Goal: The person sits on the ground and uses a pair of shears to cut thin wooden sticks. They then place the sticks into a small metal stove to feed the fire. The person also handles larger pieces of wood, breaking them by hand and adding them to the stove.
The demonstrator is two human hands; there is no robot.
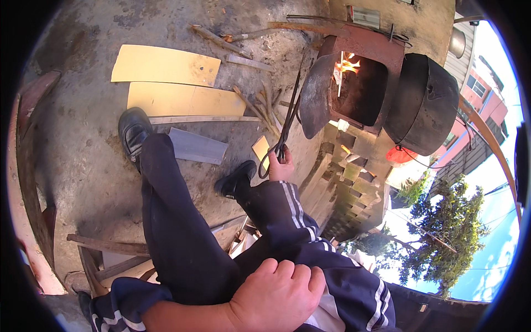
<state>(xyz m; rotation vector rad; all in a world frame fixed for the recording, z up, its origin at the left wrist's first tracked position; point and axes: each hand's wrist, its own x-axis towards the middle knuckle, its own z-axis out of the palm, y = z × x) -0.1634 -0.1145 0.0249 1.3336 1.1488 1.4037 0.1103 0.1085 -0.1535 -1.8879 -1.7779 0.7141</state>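
Observation:
My right hand [281,165] is closed around the looped handles of long dark metal fire tongs [287,124]. Their tips reach up beside the hinged door [317,95] of a rusty stove [369,44]. Inside the stove's opening, flames [347,66] burn around a pale strip of wood [339,83]. My left hand [279,295] is curled into a fist in front of my dark jacket, back of the hand showing. No object shows in it, and its palm side is hidden.
Two yellowish boards [166,63] and a grey board [197,146] lie on the concrete floor beside my shoes. Sticks [264,108] are scattered close to the stove. A large blackened pot [423,104] adjoins the stove. Bricks [354,171] are stacked below it, and wooden framing [110,243] stands at lower left.

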